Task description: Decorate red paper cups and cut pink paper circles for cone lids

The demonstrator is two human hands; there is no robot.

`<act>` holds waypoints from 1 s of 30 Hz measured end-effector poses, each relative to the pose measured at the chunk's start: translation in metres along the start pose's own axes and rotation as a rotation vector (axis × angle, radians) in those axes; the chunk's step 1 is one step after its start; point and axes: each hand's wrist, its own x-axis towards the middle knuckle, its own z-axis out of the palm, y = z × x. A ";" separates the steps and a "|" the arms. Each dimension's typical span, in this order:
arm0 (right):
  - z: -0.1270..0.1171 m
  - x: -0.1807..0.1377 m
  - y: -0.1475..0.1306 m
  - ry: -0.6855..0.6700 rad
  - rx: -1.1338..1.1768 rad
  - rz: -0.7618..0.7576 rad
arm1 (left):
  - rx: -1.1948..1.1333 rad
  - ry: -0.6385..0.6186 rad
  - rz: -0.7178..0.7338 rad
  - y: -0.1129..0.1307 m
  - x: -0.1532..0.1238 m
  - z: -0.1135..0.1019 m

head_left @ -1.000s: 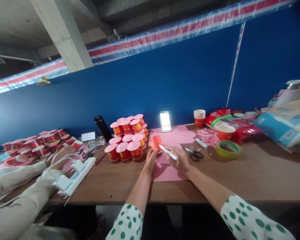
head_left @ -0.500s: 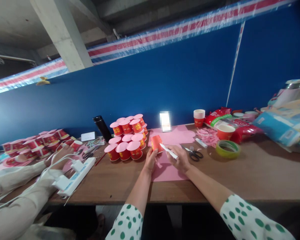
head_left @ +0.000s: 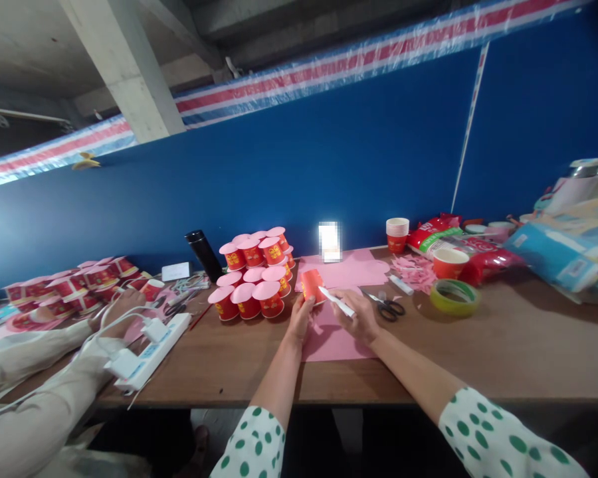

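Left hand (head_left: 300,320) grips red paper cup with yellow print (head_left: 311,287), tilted; right hand (head_left: 363,318) holds slim white pointed tool (head_left: 339,305), tip at cup, contact unclear; black-handled metal scissors (head_left: 381,303) just right of right hand; pink-topped red paper cups (head_left: 254,292) left of left hand; pink paper sheet (head_left: 331,344) below both.

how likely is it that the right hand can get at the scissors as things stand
Probably yes: the right hand is close beside the scissors, with nothing visible between them. But it holds a slim white tool, which it would likely need to put down first.
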 end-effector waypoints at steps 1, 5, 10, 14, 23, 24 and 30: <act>0.000 0.000 0.000 -0.004 0.004 0.002 | -0.001 -0.004 0.002 0.000 0.000 0.000; -0.001 0.000 0.000 -0.020 0.028 -0.007 | 0.003 0.006 0.008 0.001 -0.001 0.001; 0.000 -0.001 0.001 -0.016 0.018 -0.023 | -0.003 0.019 0.007 0.001 -0.001 0.003; 0.001 -0.001 0.001 -0.018 0.022 -0.039 | -0.002 0.032 0.001 0.003 -0.003 0.005; -0.001 -0.002 0.003 0.063 -0.039 0.003 | 0.013 0.060 -0.017 0.005 -0.005 0.007; -0.001 -0.002 0.004 0.073 -0.057 0.035 | 0.015 0.061 -0.017 0.005 -0.004 0.007; 0.004 -0.004 0.013 0.006 -0.139 0.148 | 0.033 0.077 -0.020 0.005 -0.003 0.006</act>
